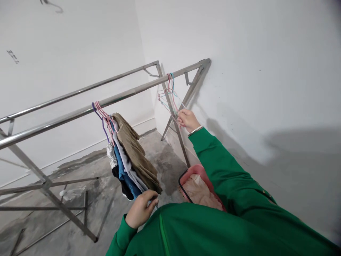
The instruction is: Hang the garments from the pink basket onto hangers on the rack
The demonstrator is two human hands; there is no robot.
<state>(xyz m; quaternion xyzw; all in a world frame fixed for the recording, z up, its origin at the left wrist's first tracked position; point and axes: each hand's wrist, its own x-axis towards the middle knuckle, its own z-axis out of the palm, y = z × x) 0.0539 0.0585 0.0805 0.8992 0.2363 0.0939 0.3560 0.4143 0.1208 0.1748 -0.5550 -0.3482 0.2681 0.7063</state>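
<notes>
My right hand [187,120] is raised to a bunch of pink and blue wire hangers [170,94] on the front rail of a steel drying rack [80,110], its fingers closed on the pink wire. Lower down, my left hand [141,209] is curled at the bottom of the hanging clothes, by the hem of a grey garment [130,170]. Those clothes hang from pink and purple hangers [102,117] and include a brown garment [133,149] and a blue one [124,174]. Their lower parts are partly behind my hand.
A pink plastic basket [197,170] holding beige cloth [198,192] sits below my right arm, partly hidden by my green sleeve. The rack's crossed legs stand on a stained concrete floor [165,156]. White walls [253,64] meet in a corner behind the rack.
</notes>
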